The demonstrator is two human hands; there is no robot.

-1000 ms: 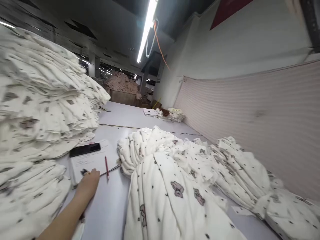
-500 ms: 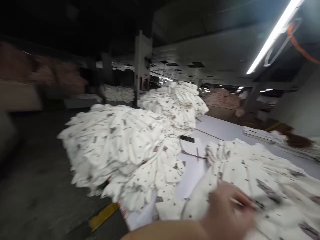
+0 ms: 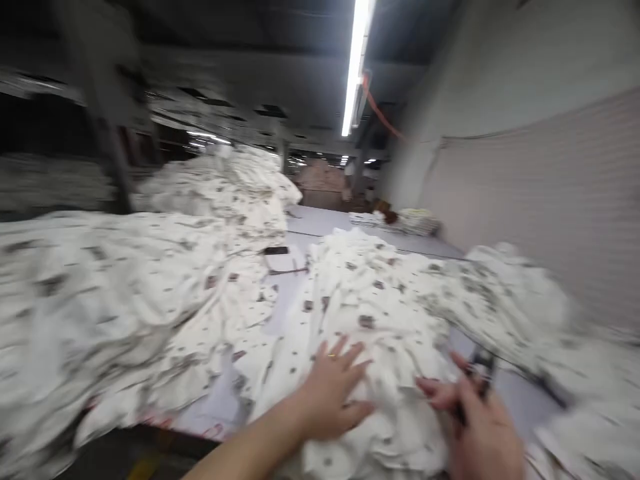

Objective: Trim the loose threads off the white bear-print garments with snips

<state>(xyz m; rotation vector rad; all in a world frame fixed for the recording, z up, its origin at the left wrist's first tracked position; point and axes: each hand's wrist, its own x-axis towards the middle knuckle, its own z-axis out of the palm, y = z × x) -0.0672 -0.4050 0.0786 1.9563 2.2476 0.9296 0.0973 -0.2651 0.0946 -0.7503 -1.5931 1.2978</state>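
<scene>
Left hand: in the head view, the left hand (image 3: 337,390) is being laid palm down on the middle cloth (image 3: 370,313), its fingers being held apart; a ring (image 3: 332,355) is being worn on one of them.
Right hand: a dark tool (image 3: 483,370) is being gripped in the right hand (image 3: 485,427), the fingers being closed around it; its exact kind is being hidden by blur, and whether cloth is being pinched by the fingertips as well cannot be told.
Middle cloth: white fabric with dark spots and patches is being spread in loose folds across the near part of the table (image 3: 289,293), directly under the left hand and just beside the right.
Right-hand cloth: a further bundle (image 3: 510,293) is being bunched near the hung sheet (image 3: 535,200), which is being shown faintly striped and pinkish.
Left-hand cloth: a wide pile (image 3: 110,287) is being draped toward the table edge, where red marks (image 3: 215,432) are being shown; a taller heap (image 3: 240,193) is being seen behind it.
Paper: a black slab (image 3: 277,251) is being supported by a white sheet of paper (image 3: 289,263), between the piles.
Overhead: light is being given by a tube lamp (image 3: 357,73), an orange cord (image 3: 383,117) being hung beside it.
</scene>
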